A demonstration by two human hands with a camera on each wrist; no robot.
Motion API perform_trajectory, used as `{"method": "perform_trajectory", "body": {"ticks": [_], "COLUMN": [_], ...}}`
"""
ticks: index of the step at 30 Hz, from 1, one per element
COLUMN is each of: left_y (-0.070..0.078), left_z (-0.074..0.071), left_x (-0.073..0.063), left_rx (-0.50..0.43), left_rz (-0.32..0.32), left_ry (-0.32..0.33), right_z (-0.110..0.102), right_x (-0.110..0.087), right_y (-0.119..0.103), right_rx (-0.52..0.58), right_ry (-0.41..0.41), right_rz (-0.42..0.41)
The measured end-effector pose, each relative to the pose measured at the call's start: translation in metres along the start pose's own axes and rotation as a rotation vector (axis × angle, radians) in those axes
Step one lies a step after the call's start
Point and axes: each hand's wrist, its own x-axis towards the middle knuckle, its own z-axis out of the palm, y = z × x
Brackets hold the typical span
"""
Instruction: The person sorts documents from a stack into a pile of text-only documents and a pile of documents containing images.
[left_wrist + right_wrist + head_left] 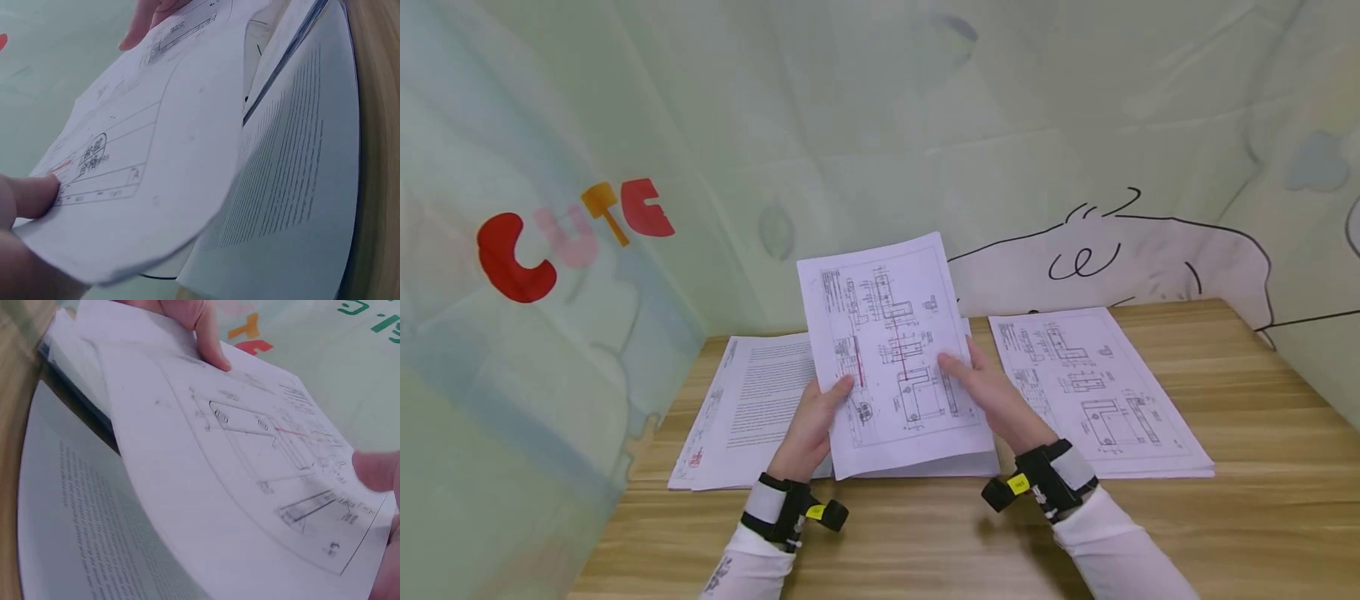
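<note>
While left grip [807, 429] and right grip [995, 397] each pinch one side edge, thumbs uppermost, the drawing [887, 333] hangs tilted above the desk [910, 542], bowing slightly; I would keep both pinches light and level, judging that uneven pressure could crease it.

Middle sheet [887, 350] is white, black line drawing [917, 398], red marks [859, 362]. Table [917, 537] is brown wood-grain. Backdrop [850, 133]'s pale green; letters [598, 201] red, pink, orange.
</note>
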Motion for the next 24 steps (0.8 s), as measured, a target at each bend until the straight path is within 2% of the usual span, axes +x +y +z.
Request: {"method": "perform_trajectory", "body": {"ticks": [4,7,12,17,20,24], "left_y": [-0.004,-0.007,-0.014,-0.021,-0.024,-0.029], "left_z": [0.018,0.032,0.057,0.086,0.105,0.127], "left_x": [0.003,0.006,0.016,0.026,0.03,0.031], "left_rx": [0.017,0.033,0.108,0.174,0.21,0.247], "left_rz": [0.004,-0.005,-0.027,-0.065,-0.061,-0.044], "left_ry": [-0.02,-0.045,-0.061,-0.105,-0.139,-0.175], "right_z": [-0.015,-0.026,-0.046,-0.073,-0.092,-0.121], "right_x": [-0.01,-0.015,-0.022,-0.032,-0.037,-0.046], "right_y": [-0.002,-0.002,0.0,-0.003,-0.004,-0.001], "right_rx": [-0.056,-0.141,-0.311,-0.38,-0.387,-0.395], "right_ry": [0.051,0.105,0.217,0.329,0.392,0.413], "right_rz": [0.001,-0.008,-0.042,-0.055,-0.02,0.06]}}
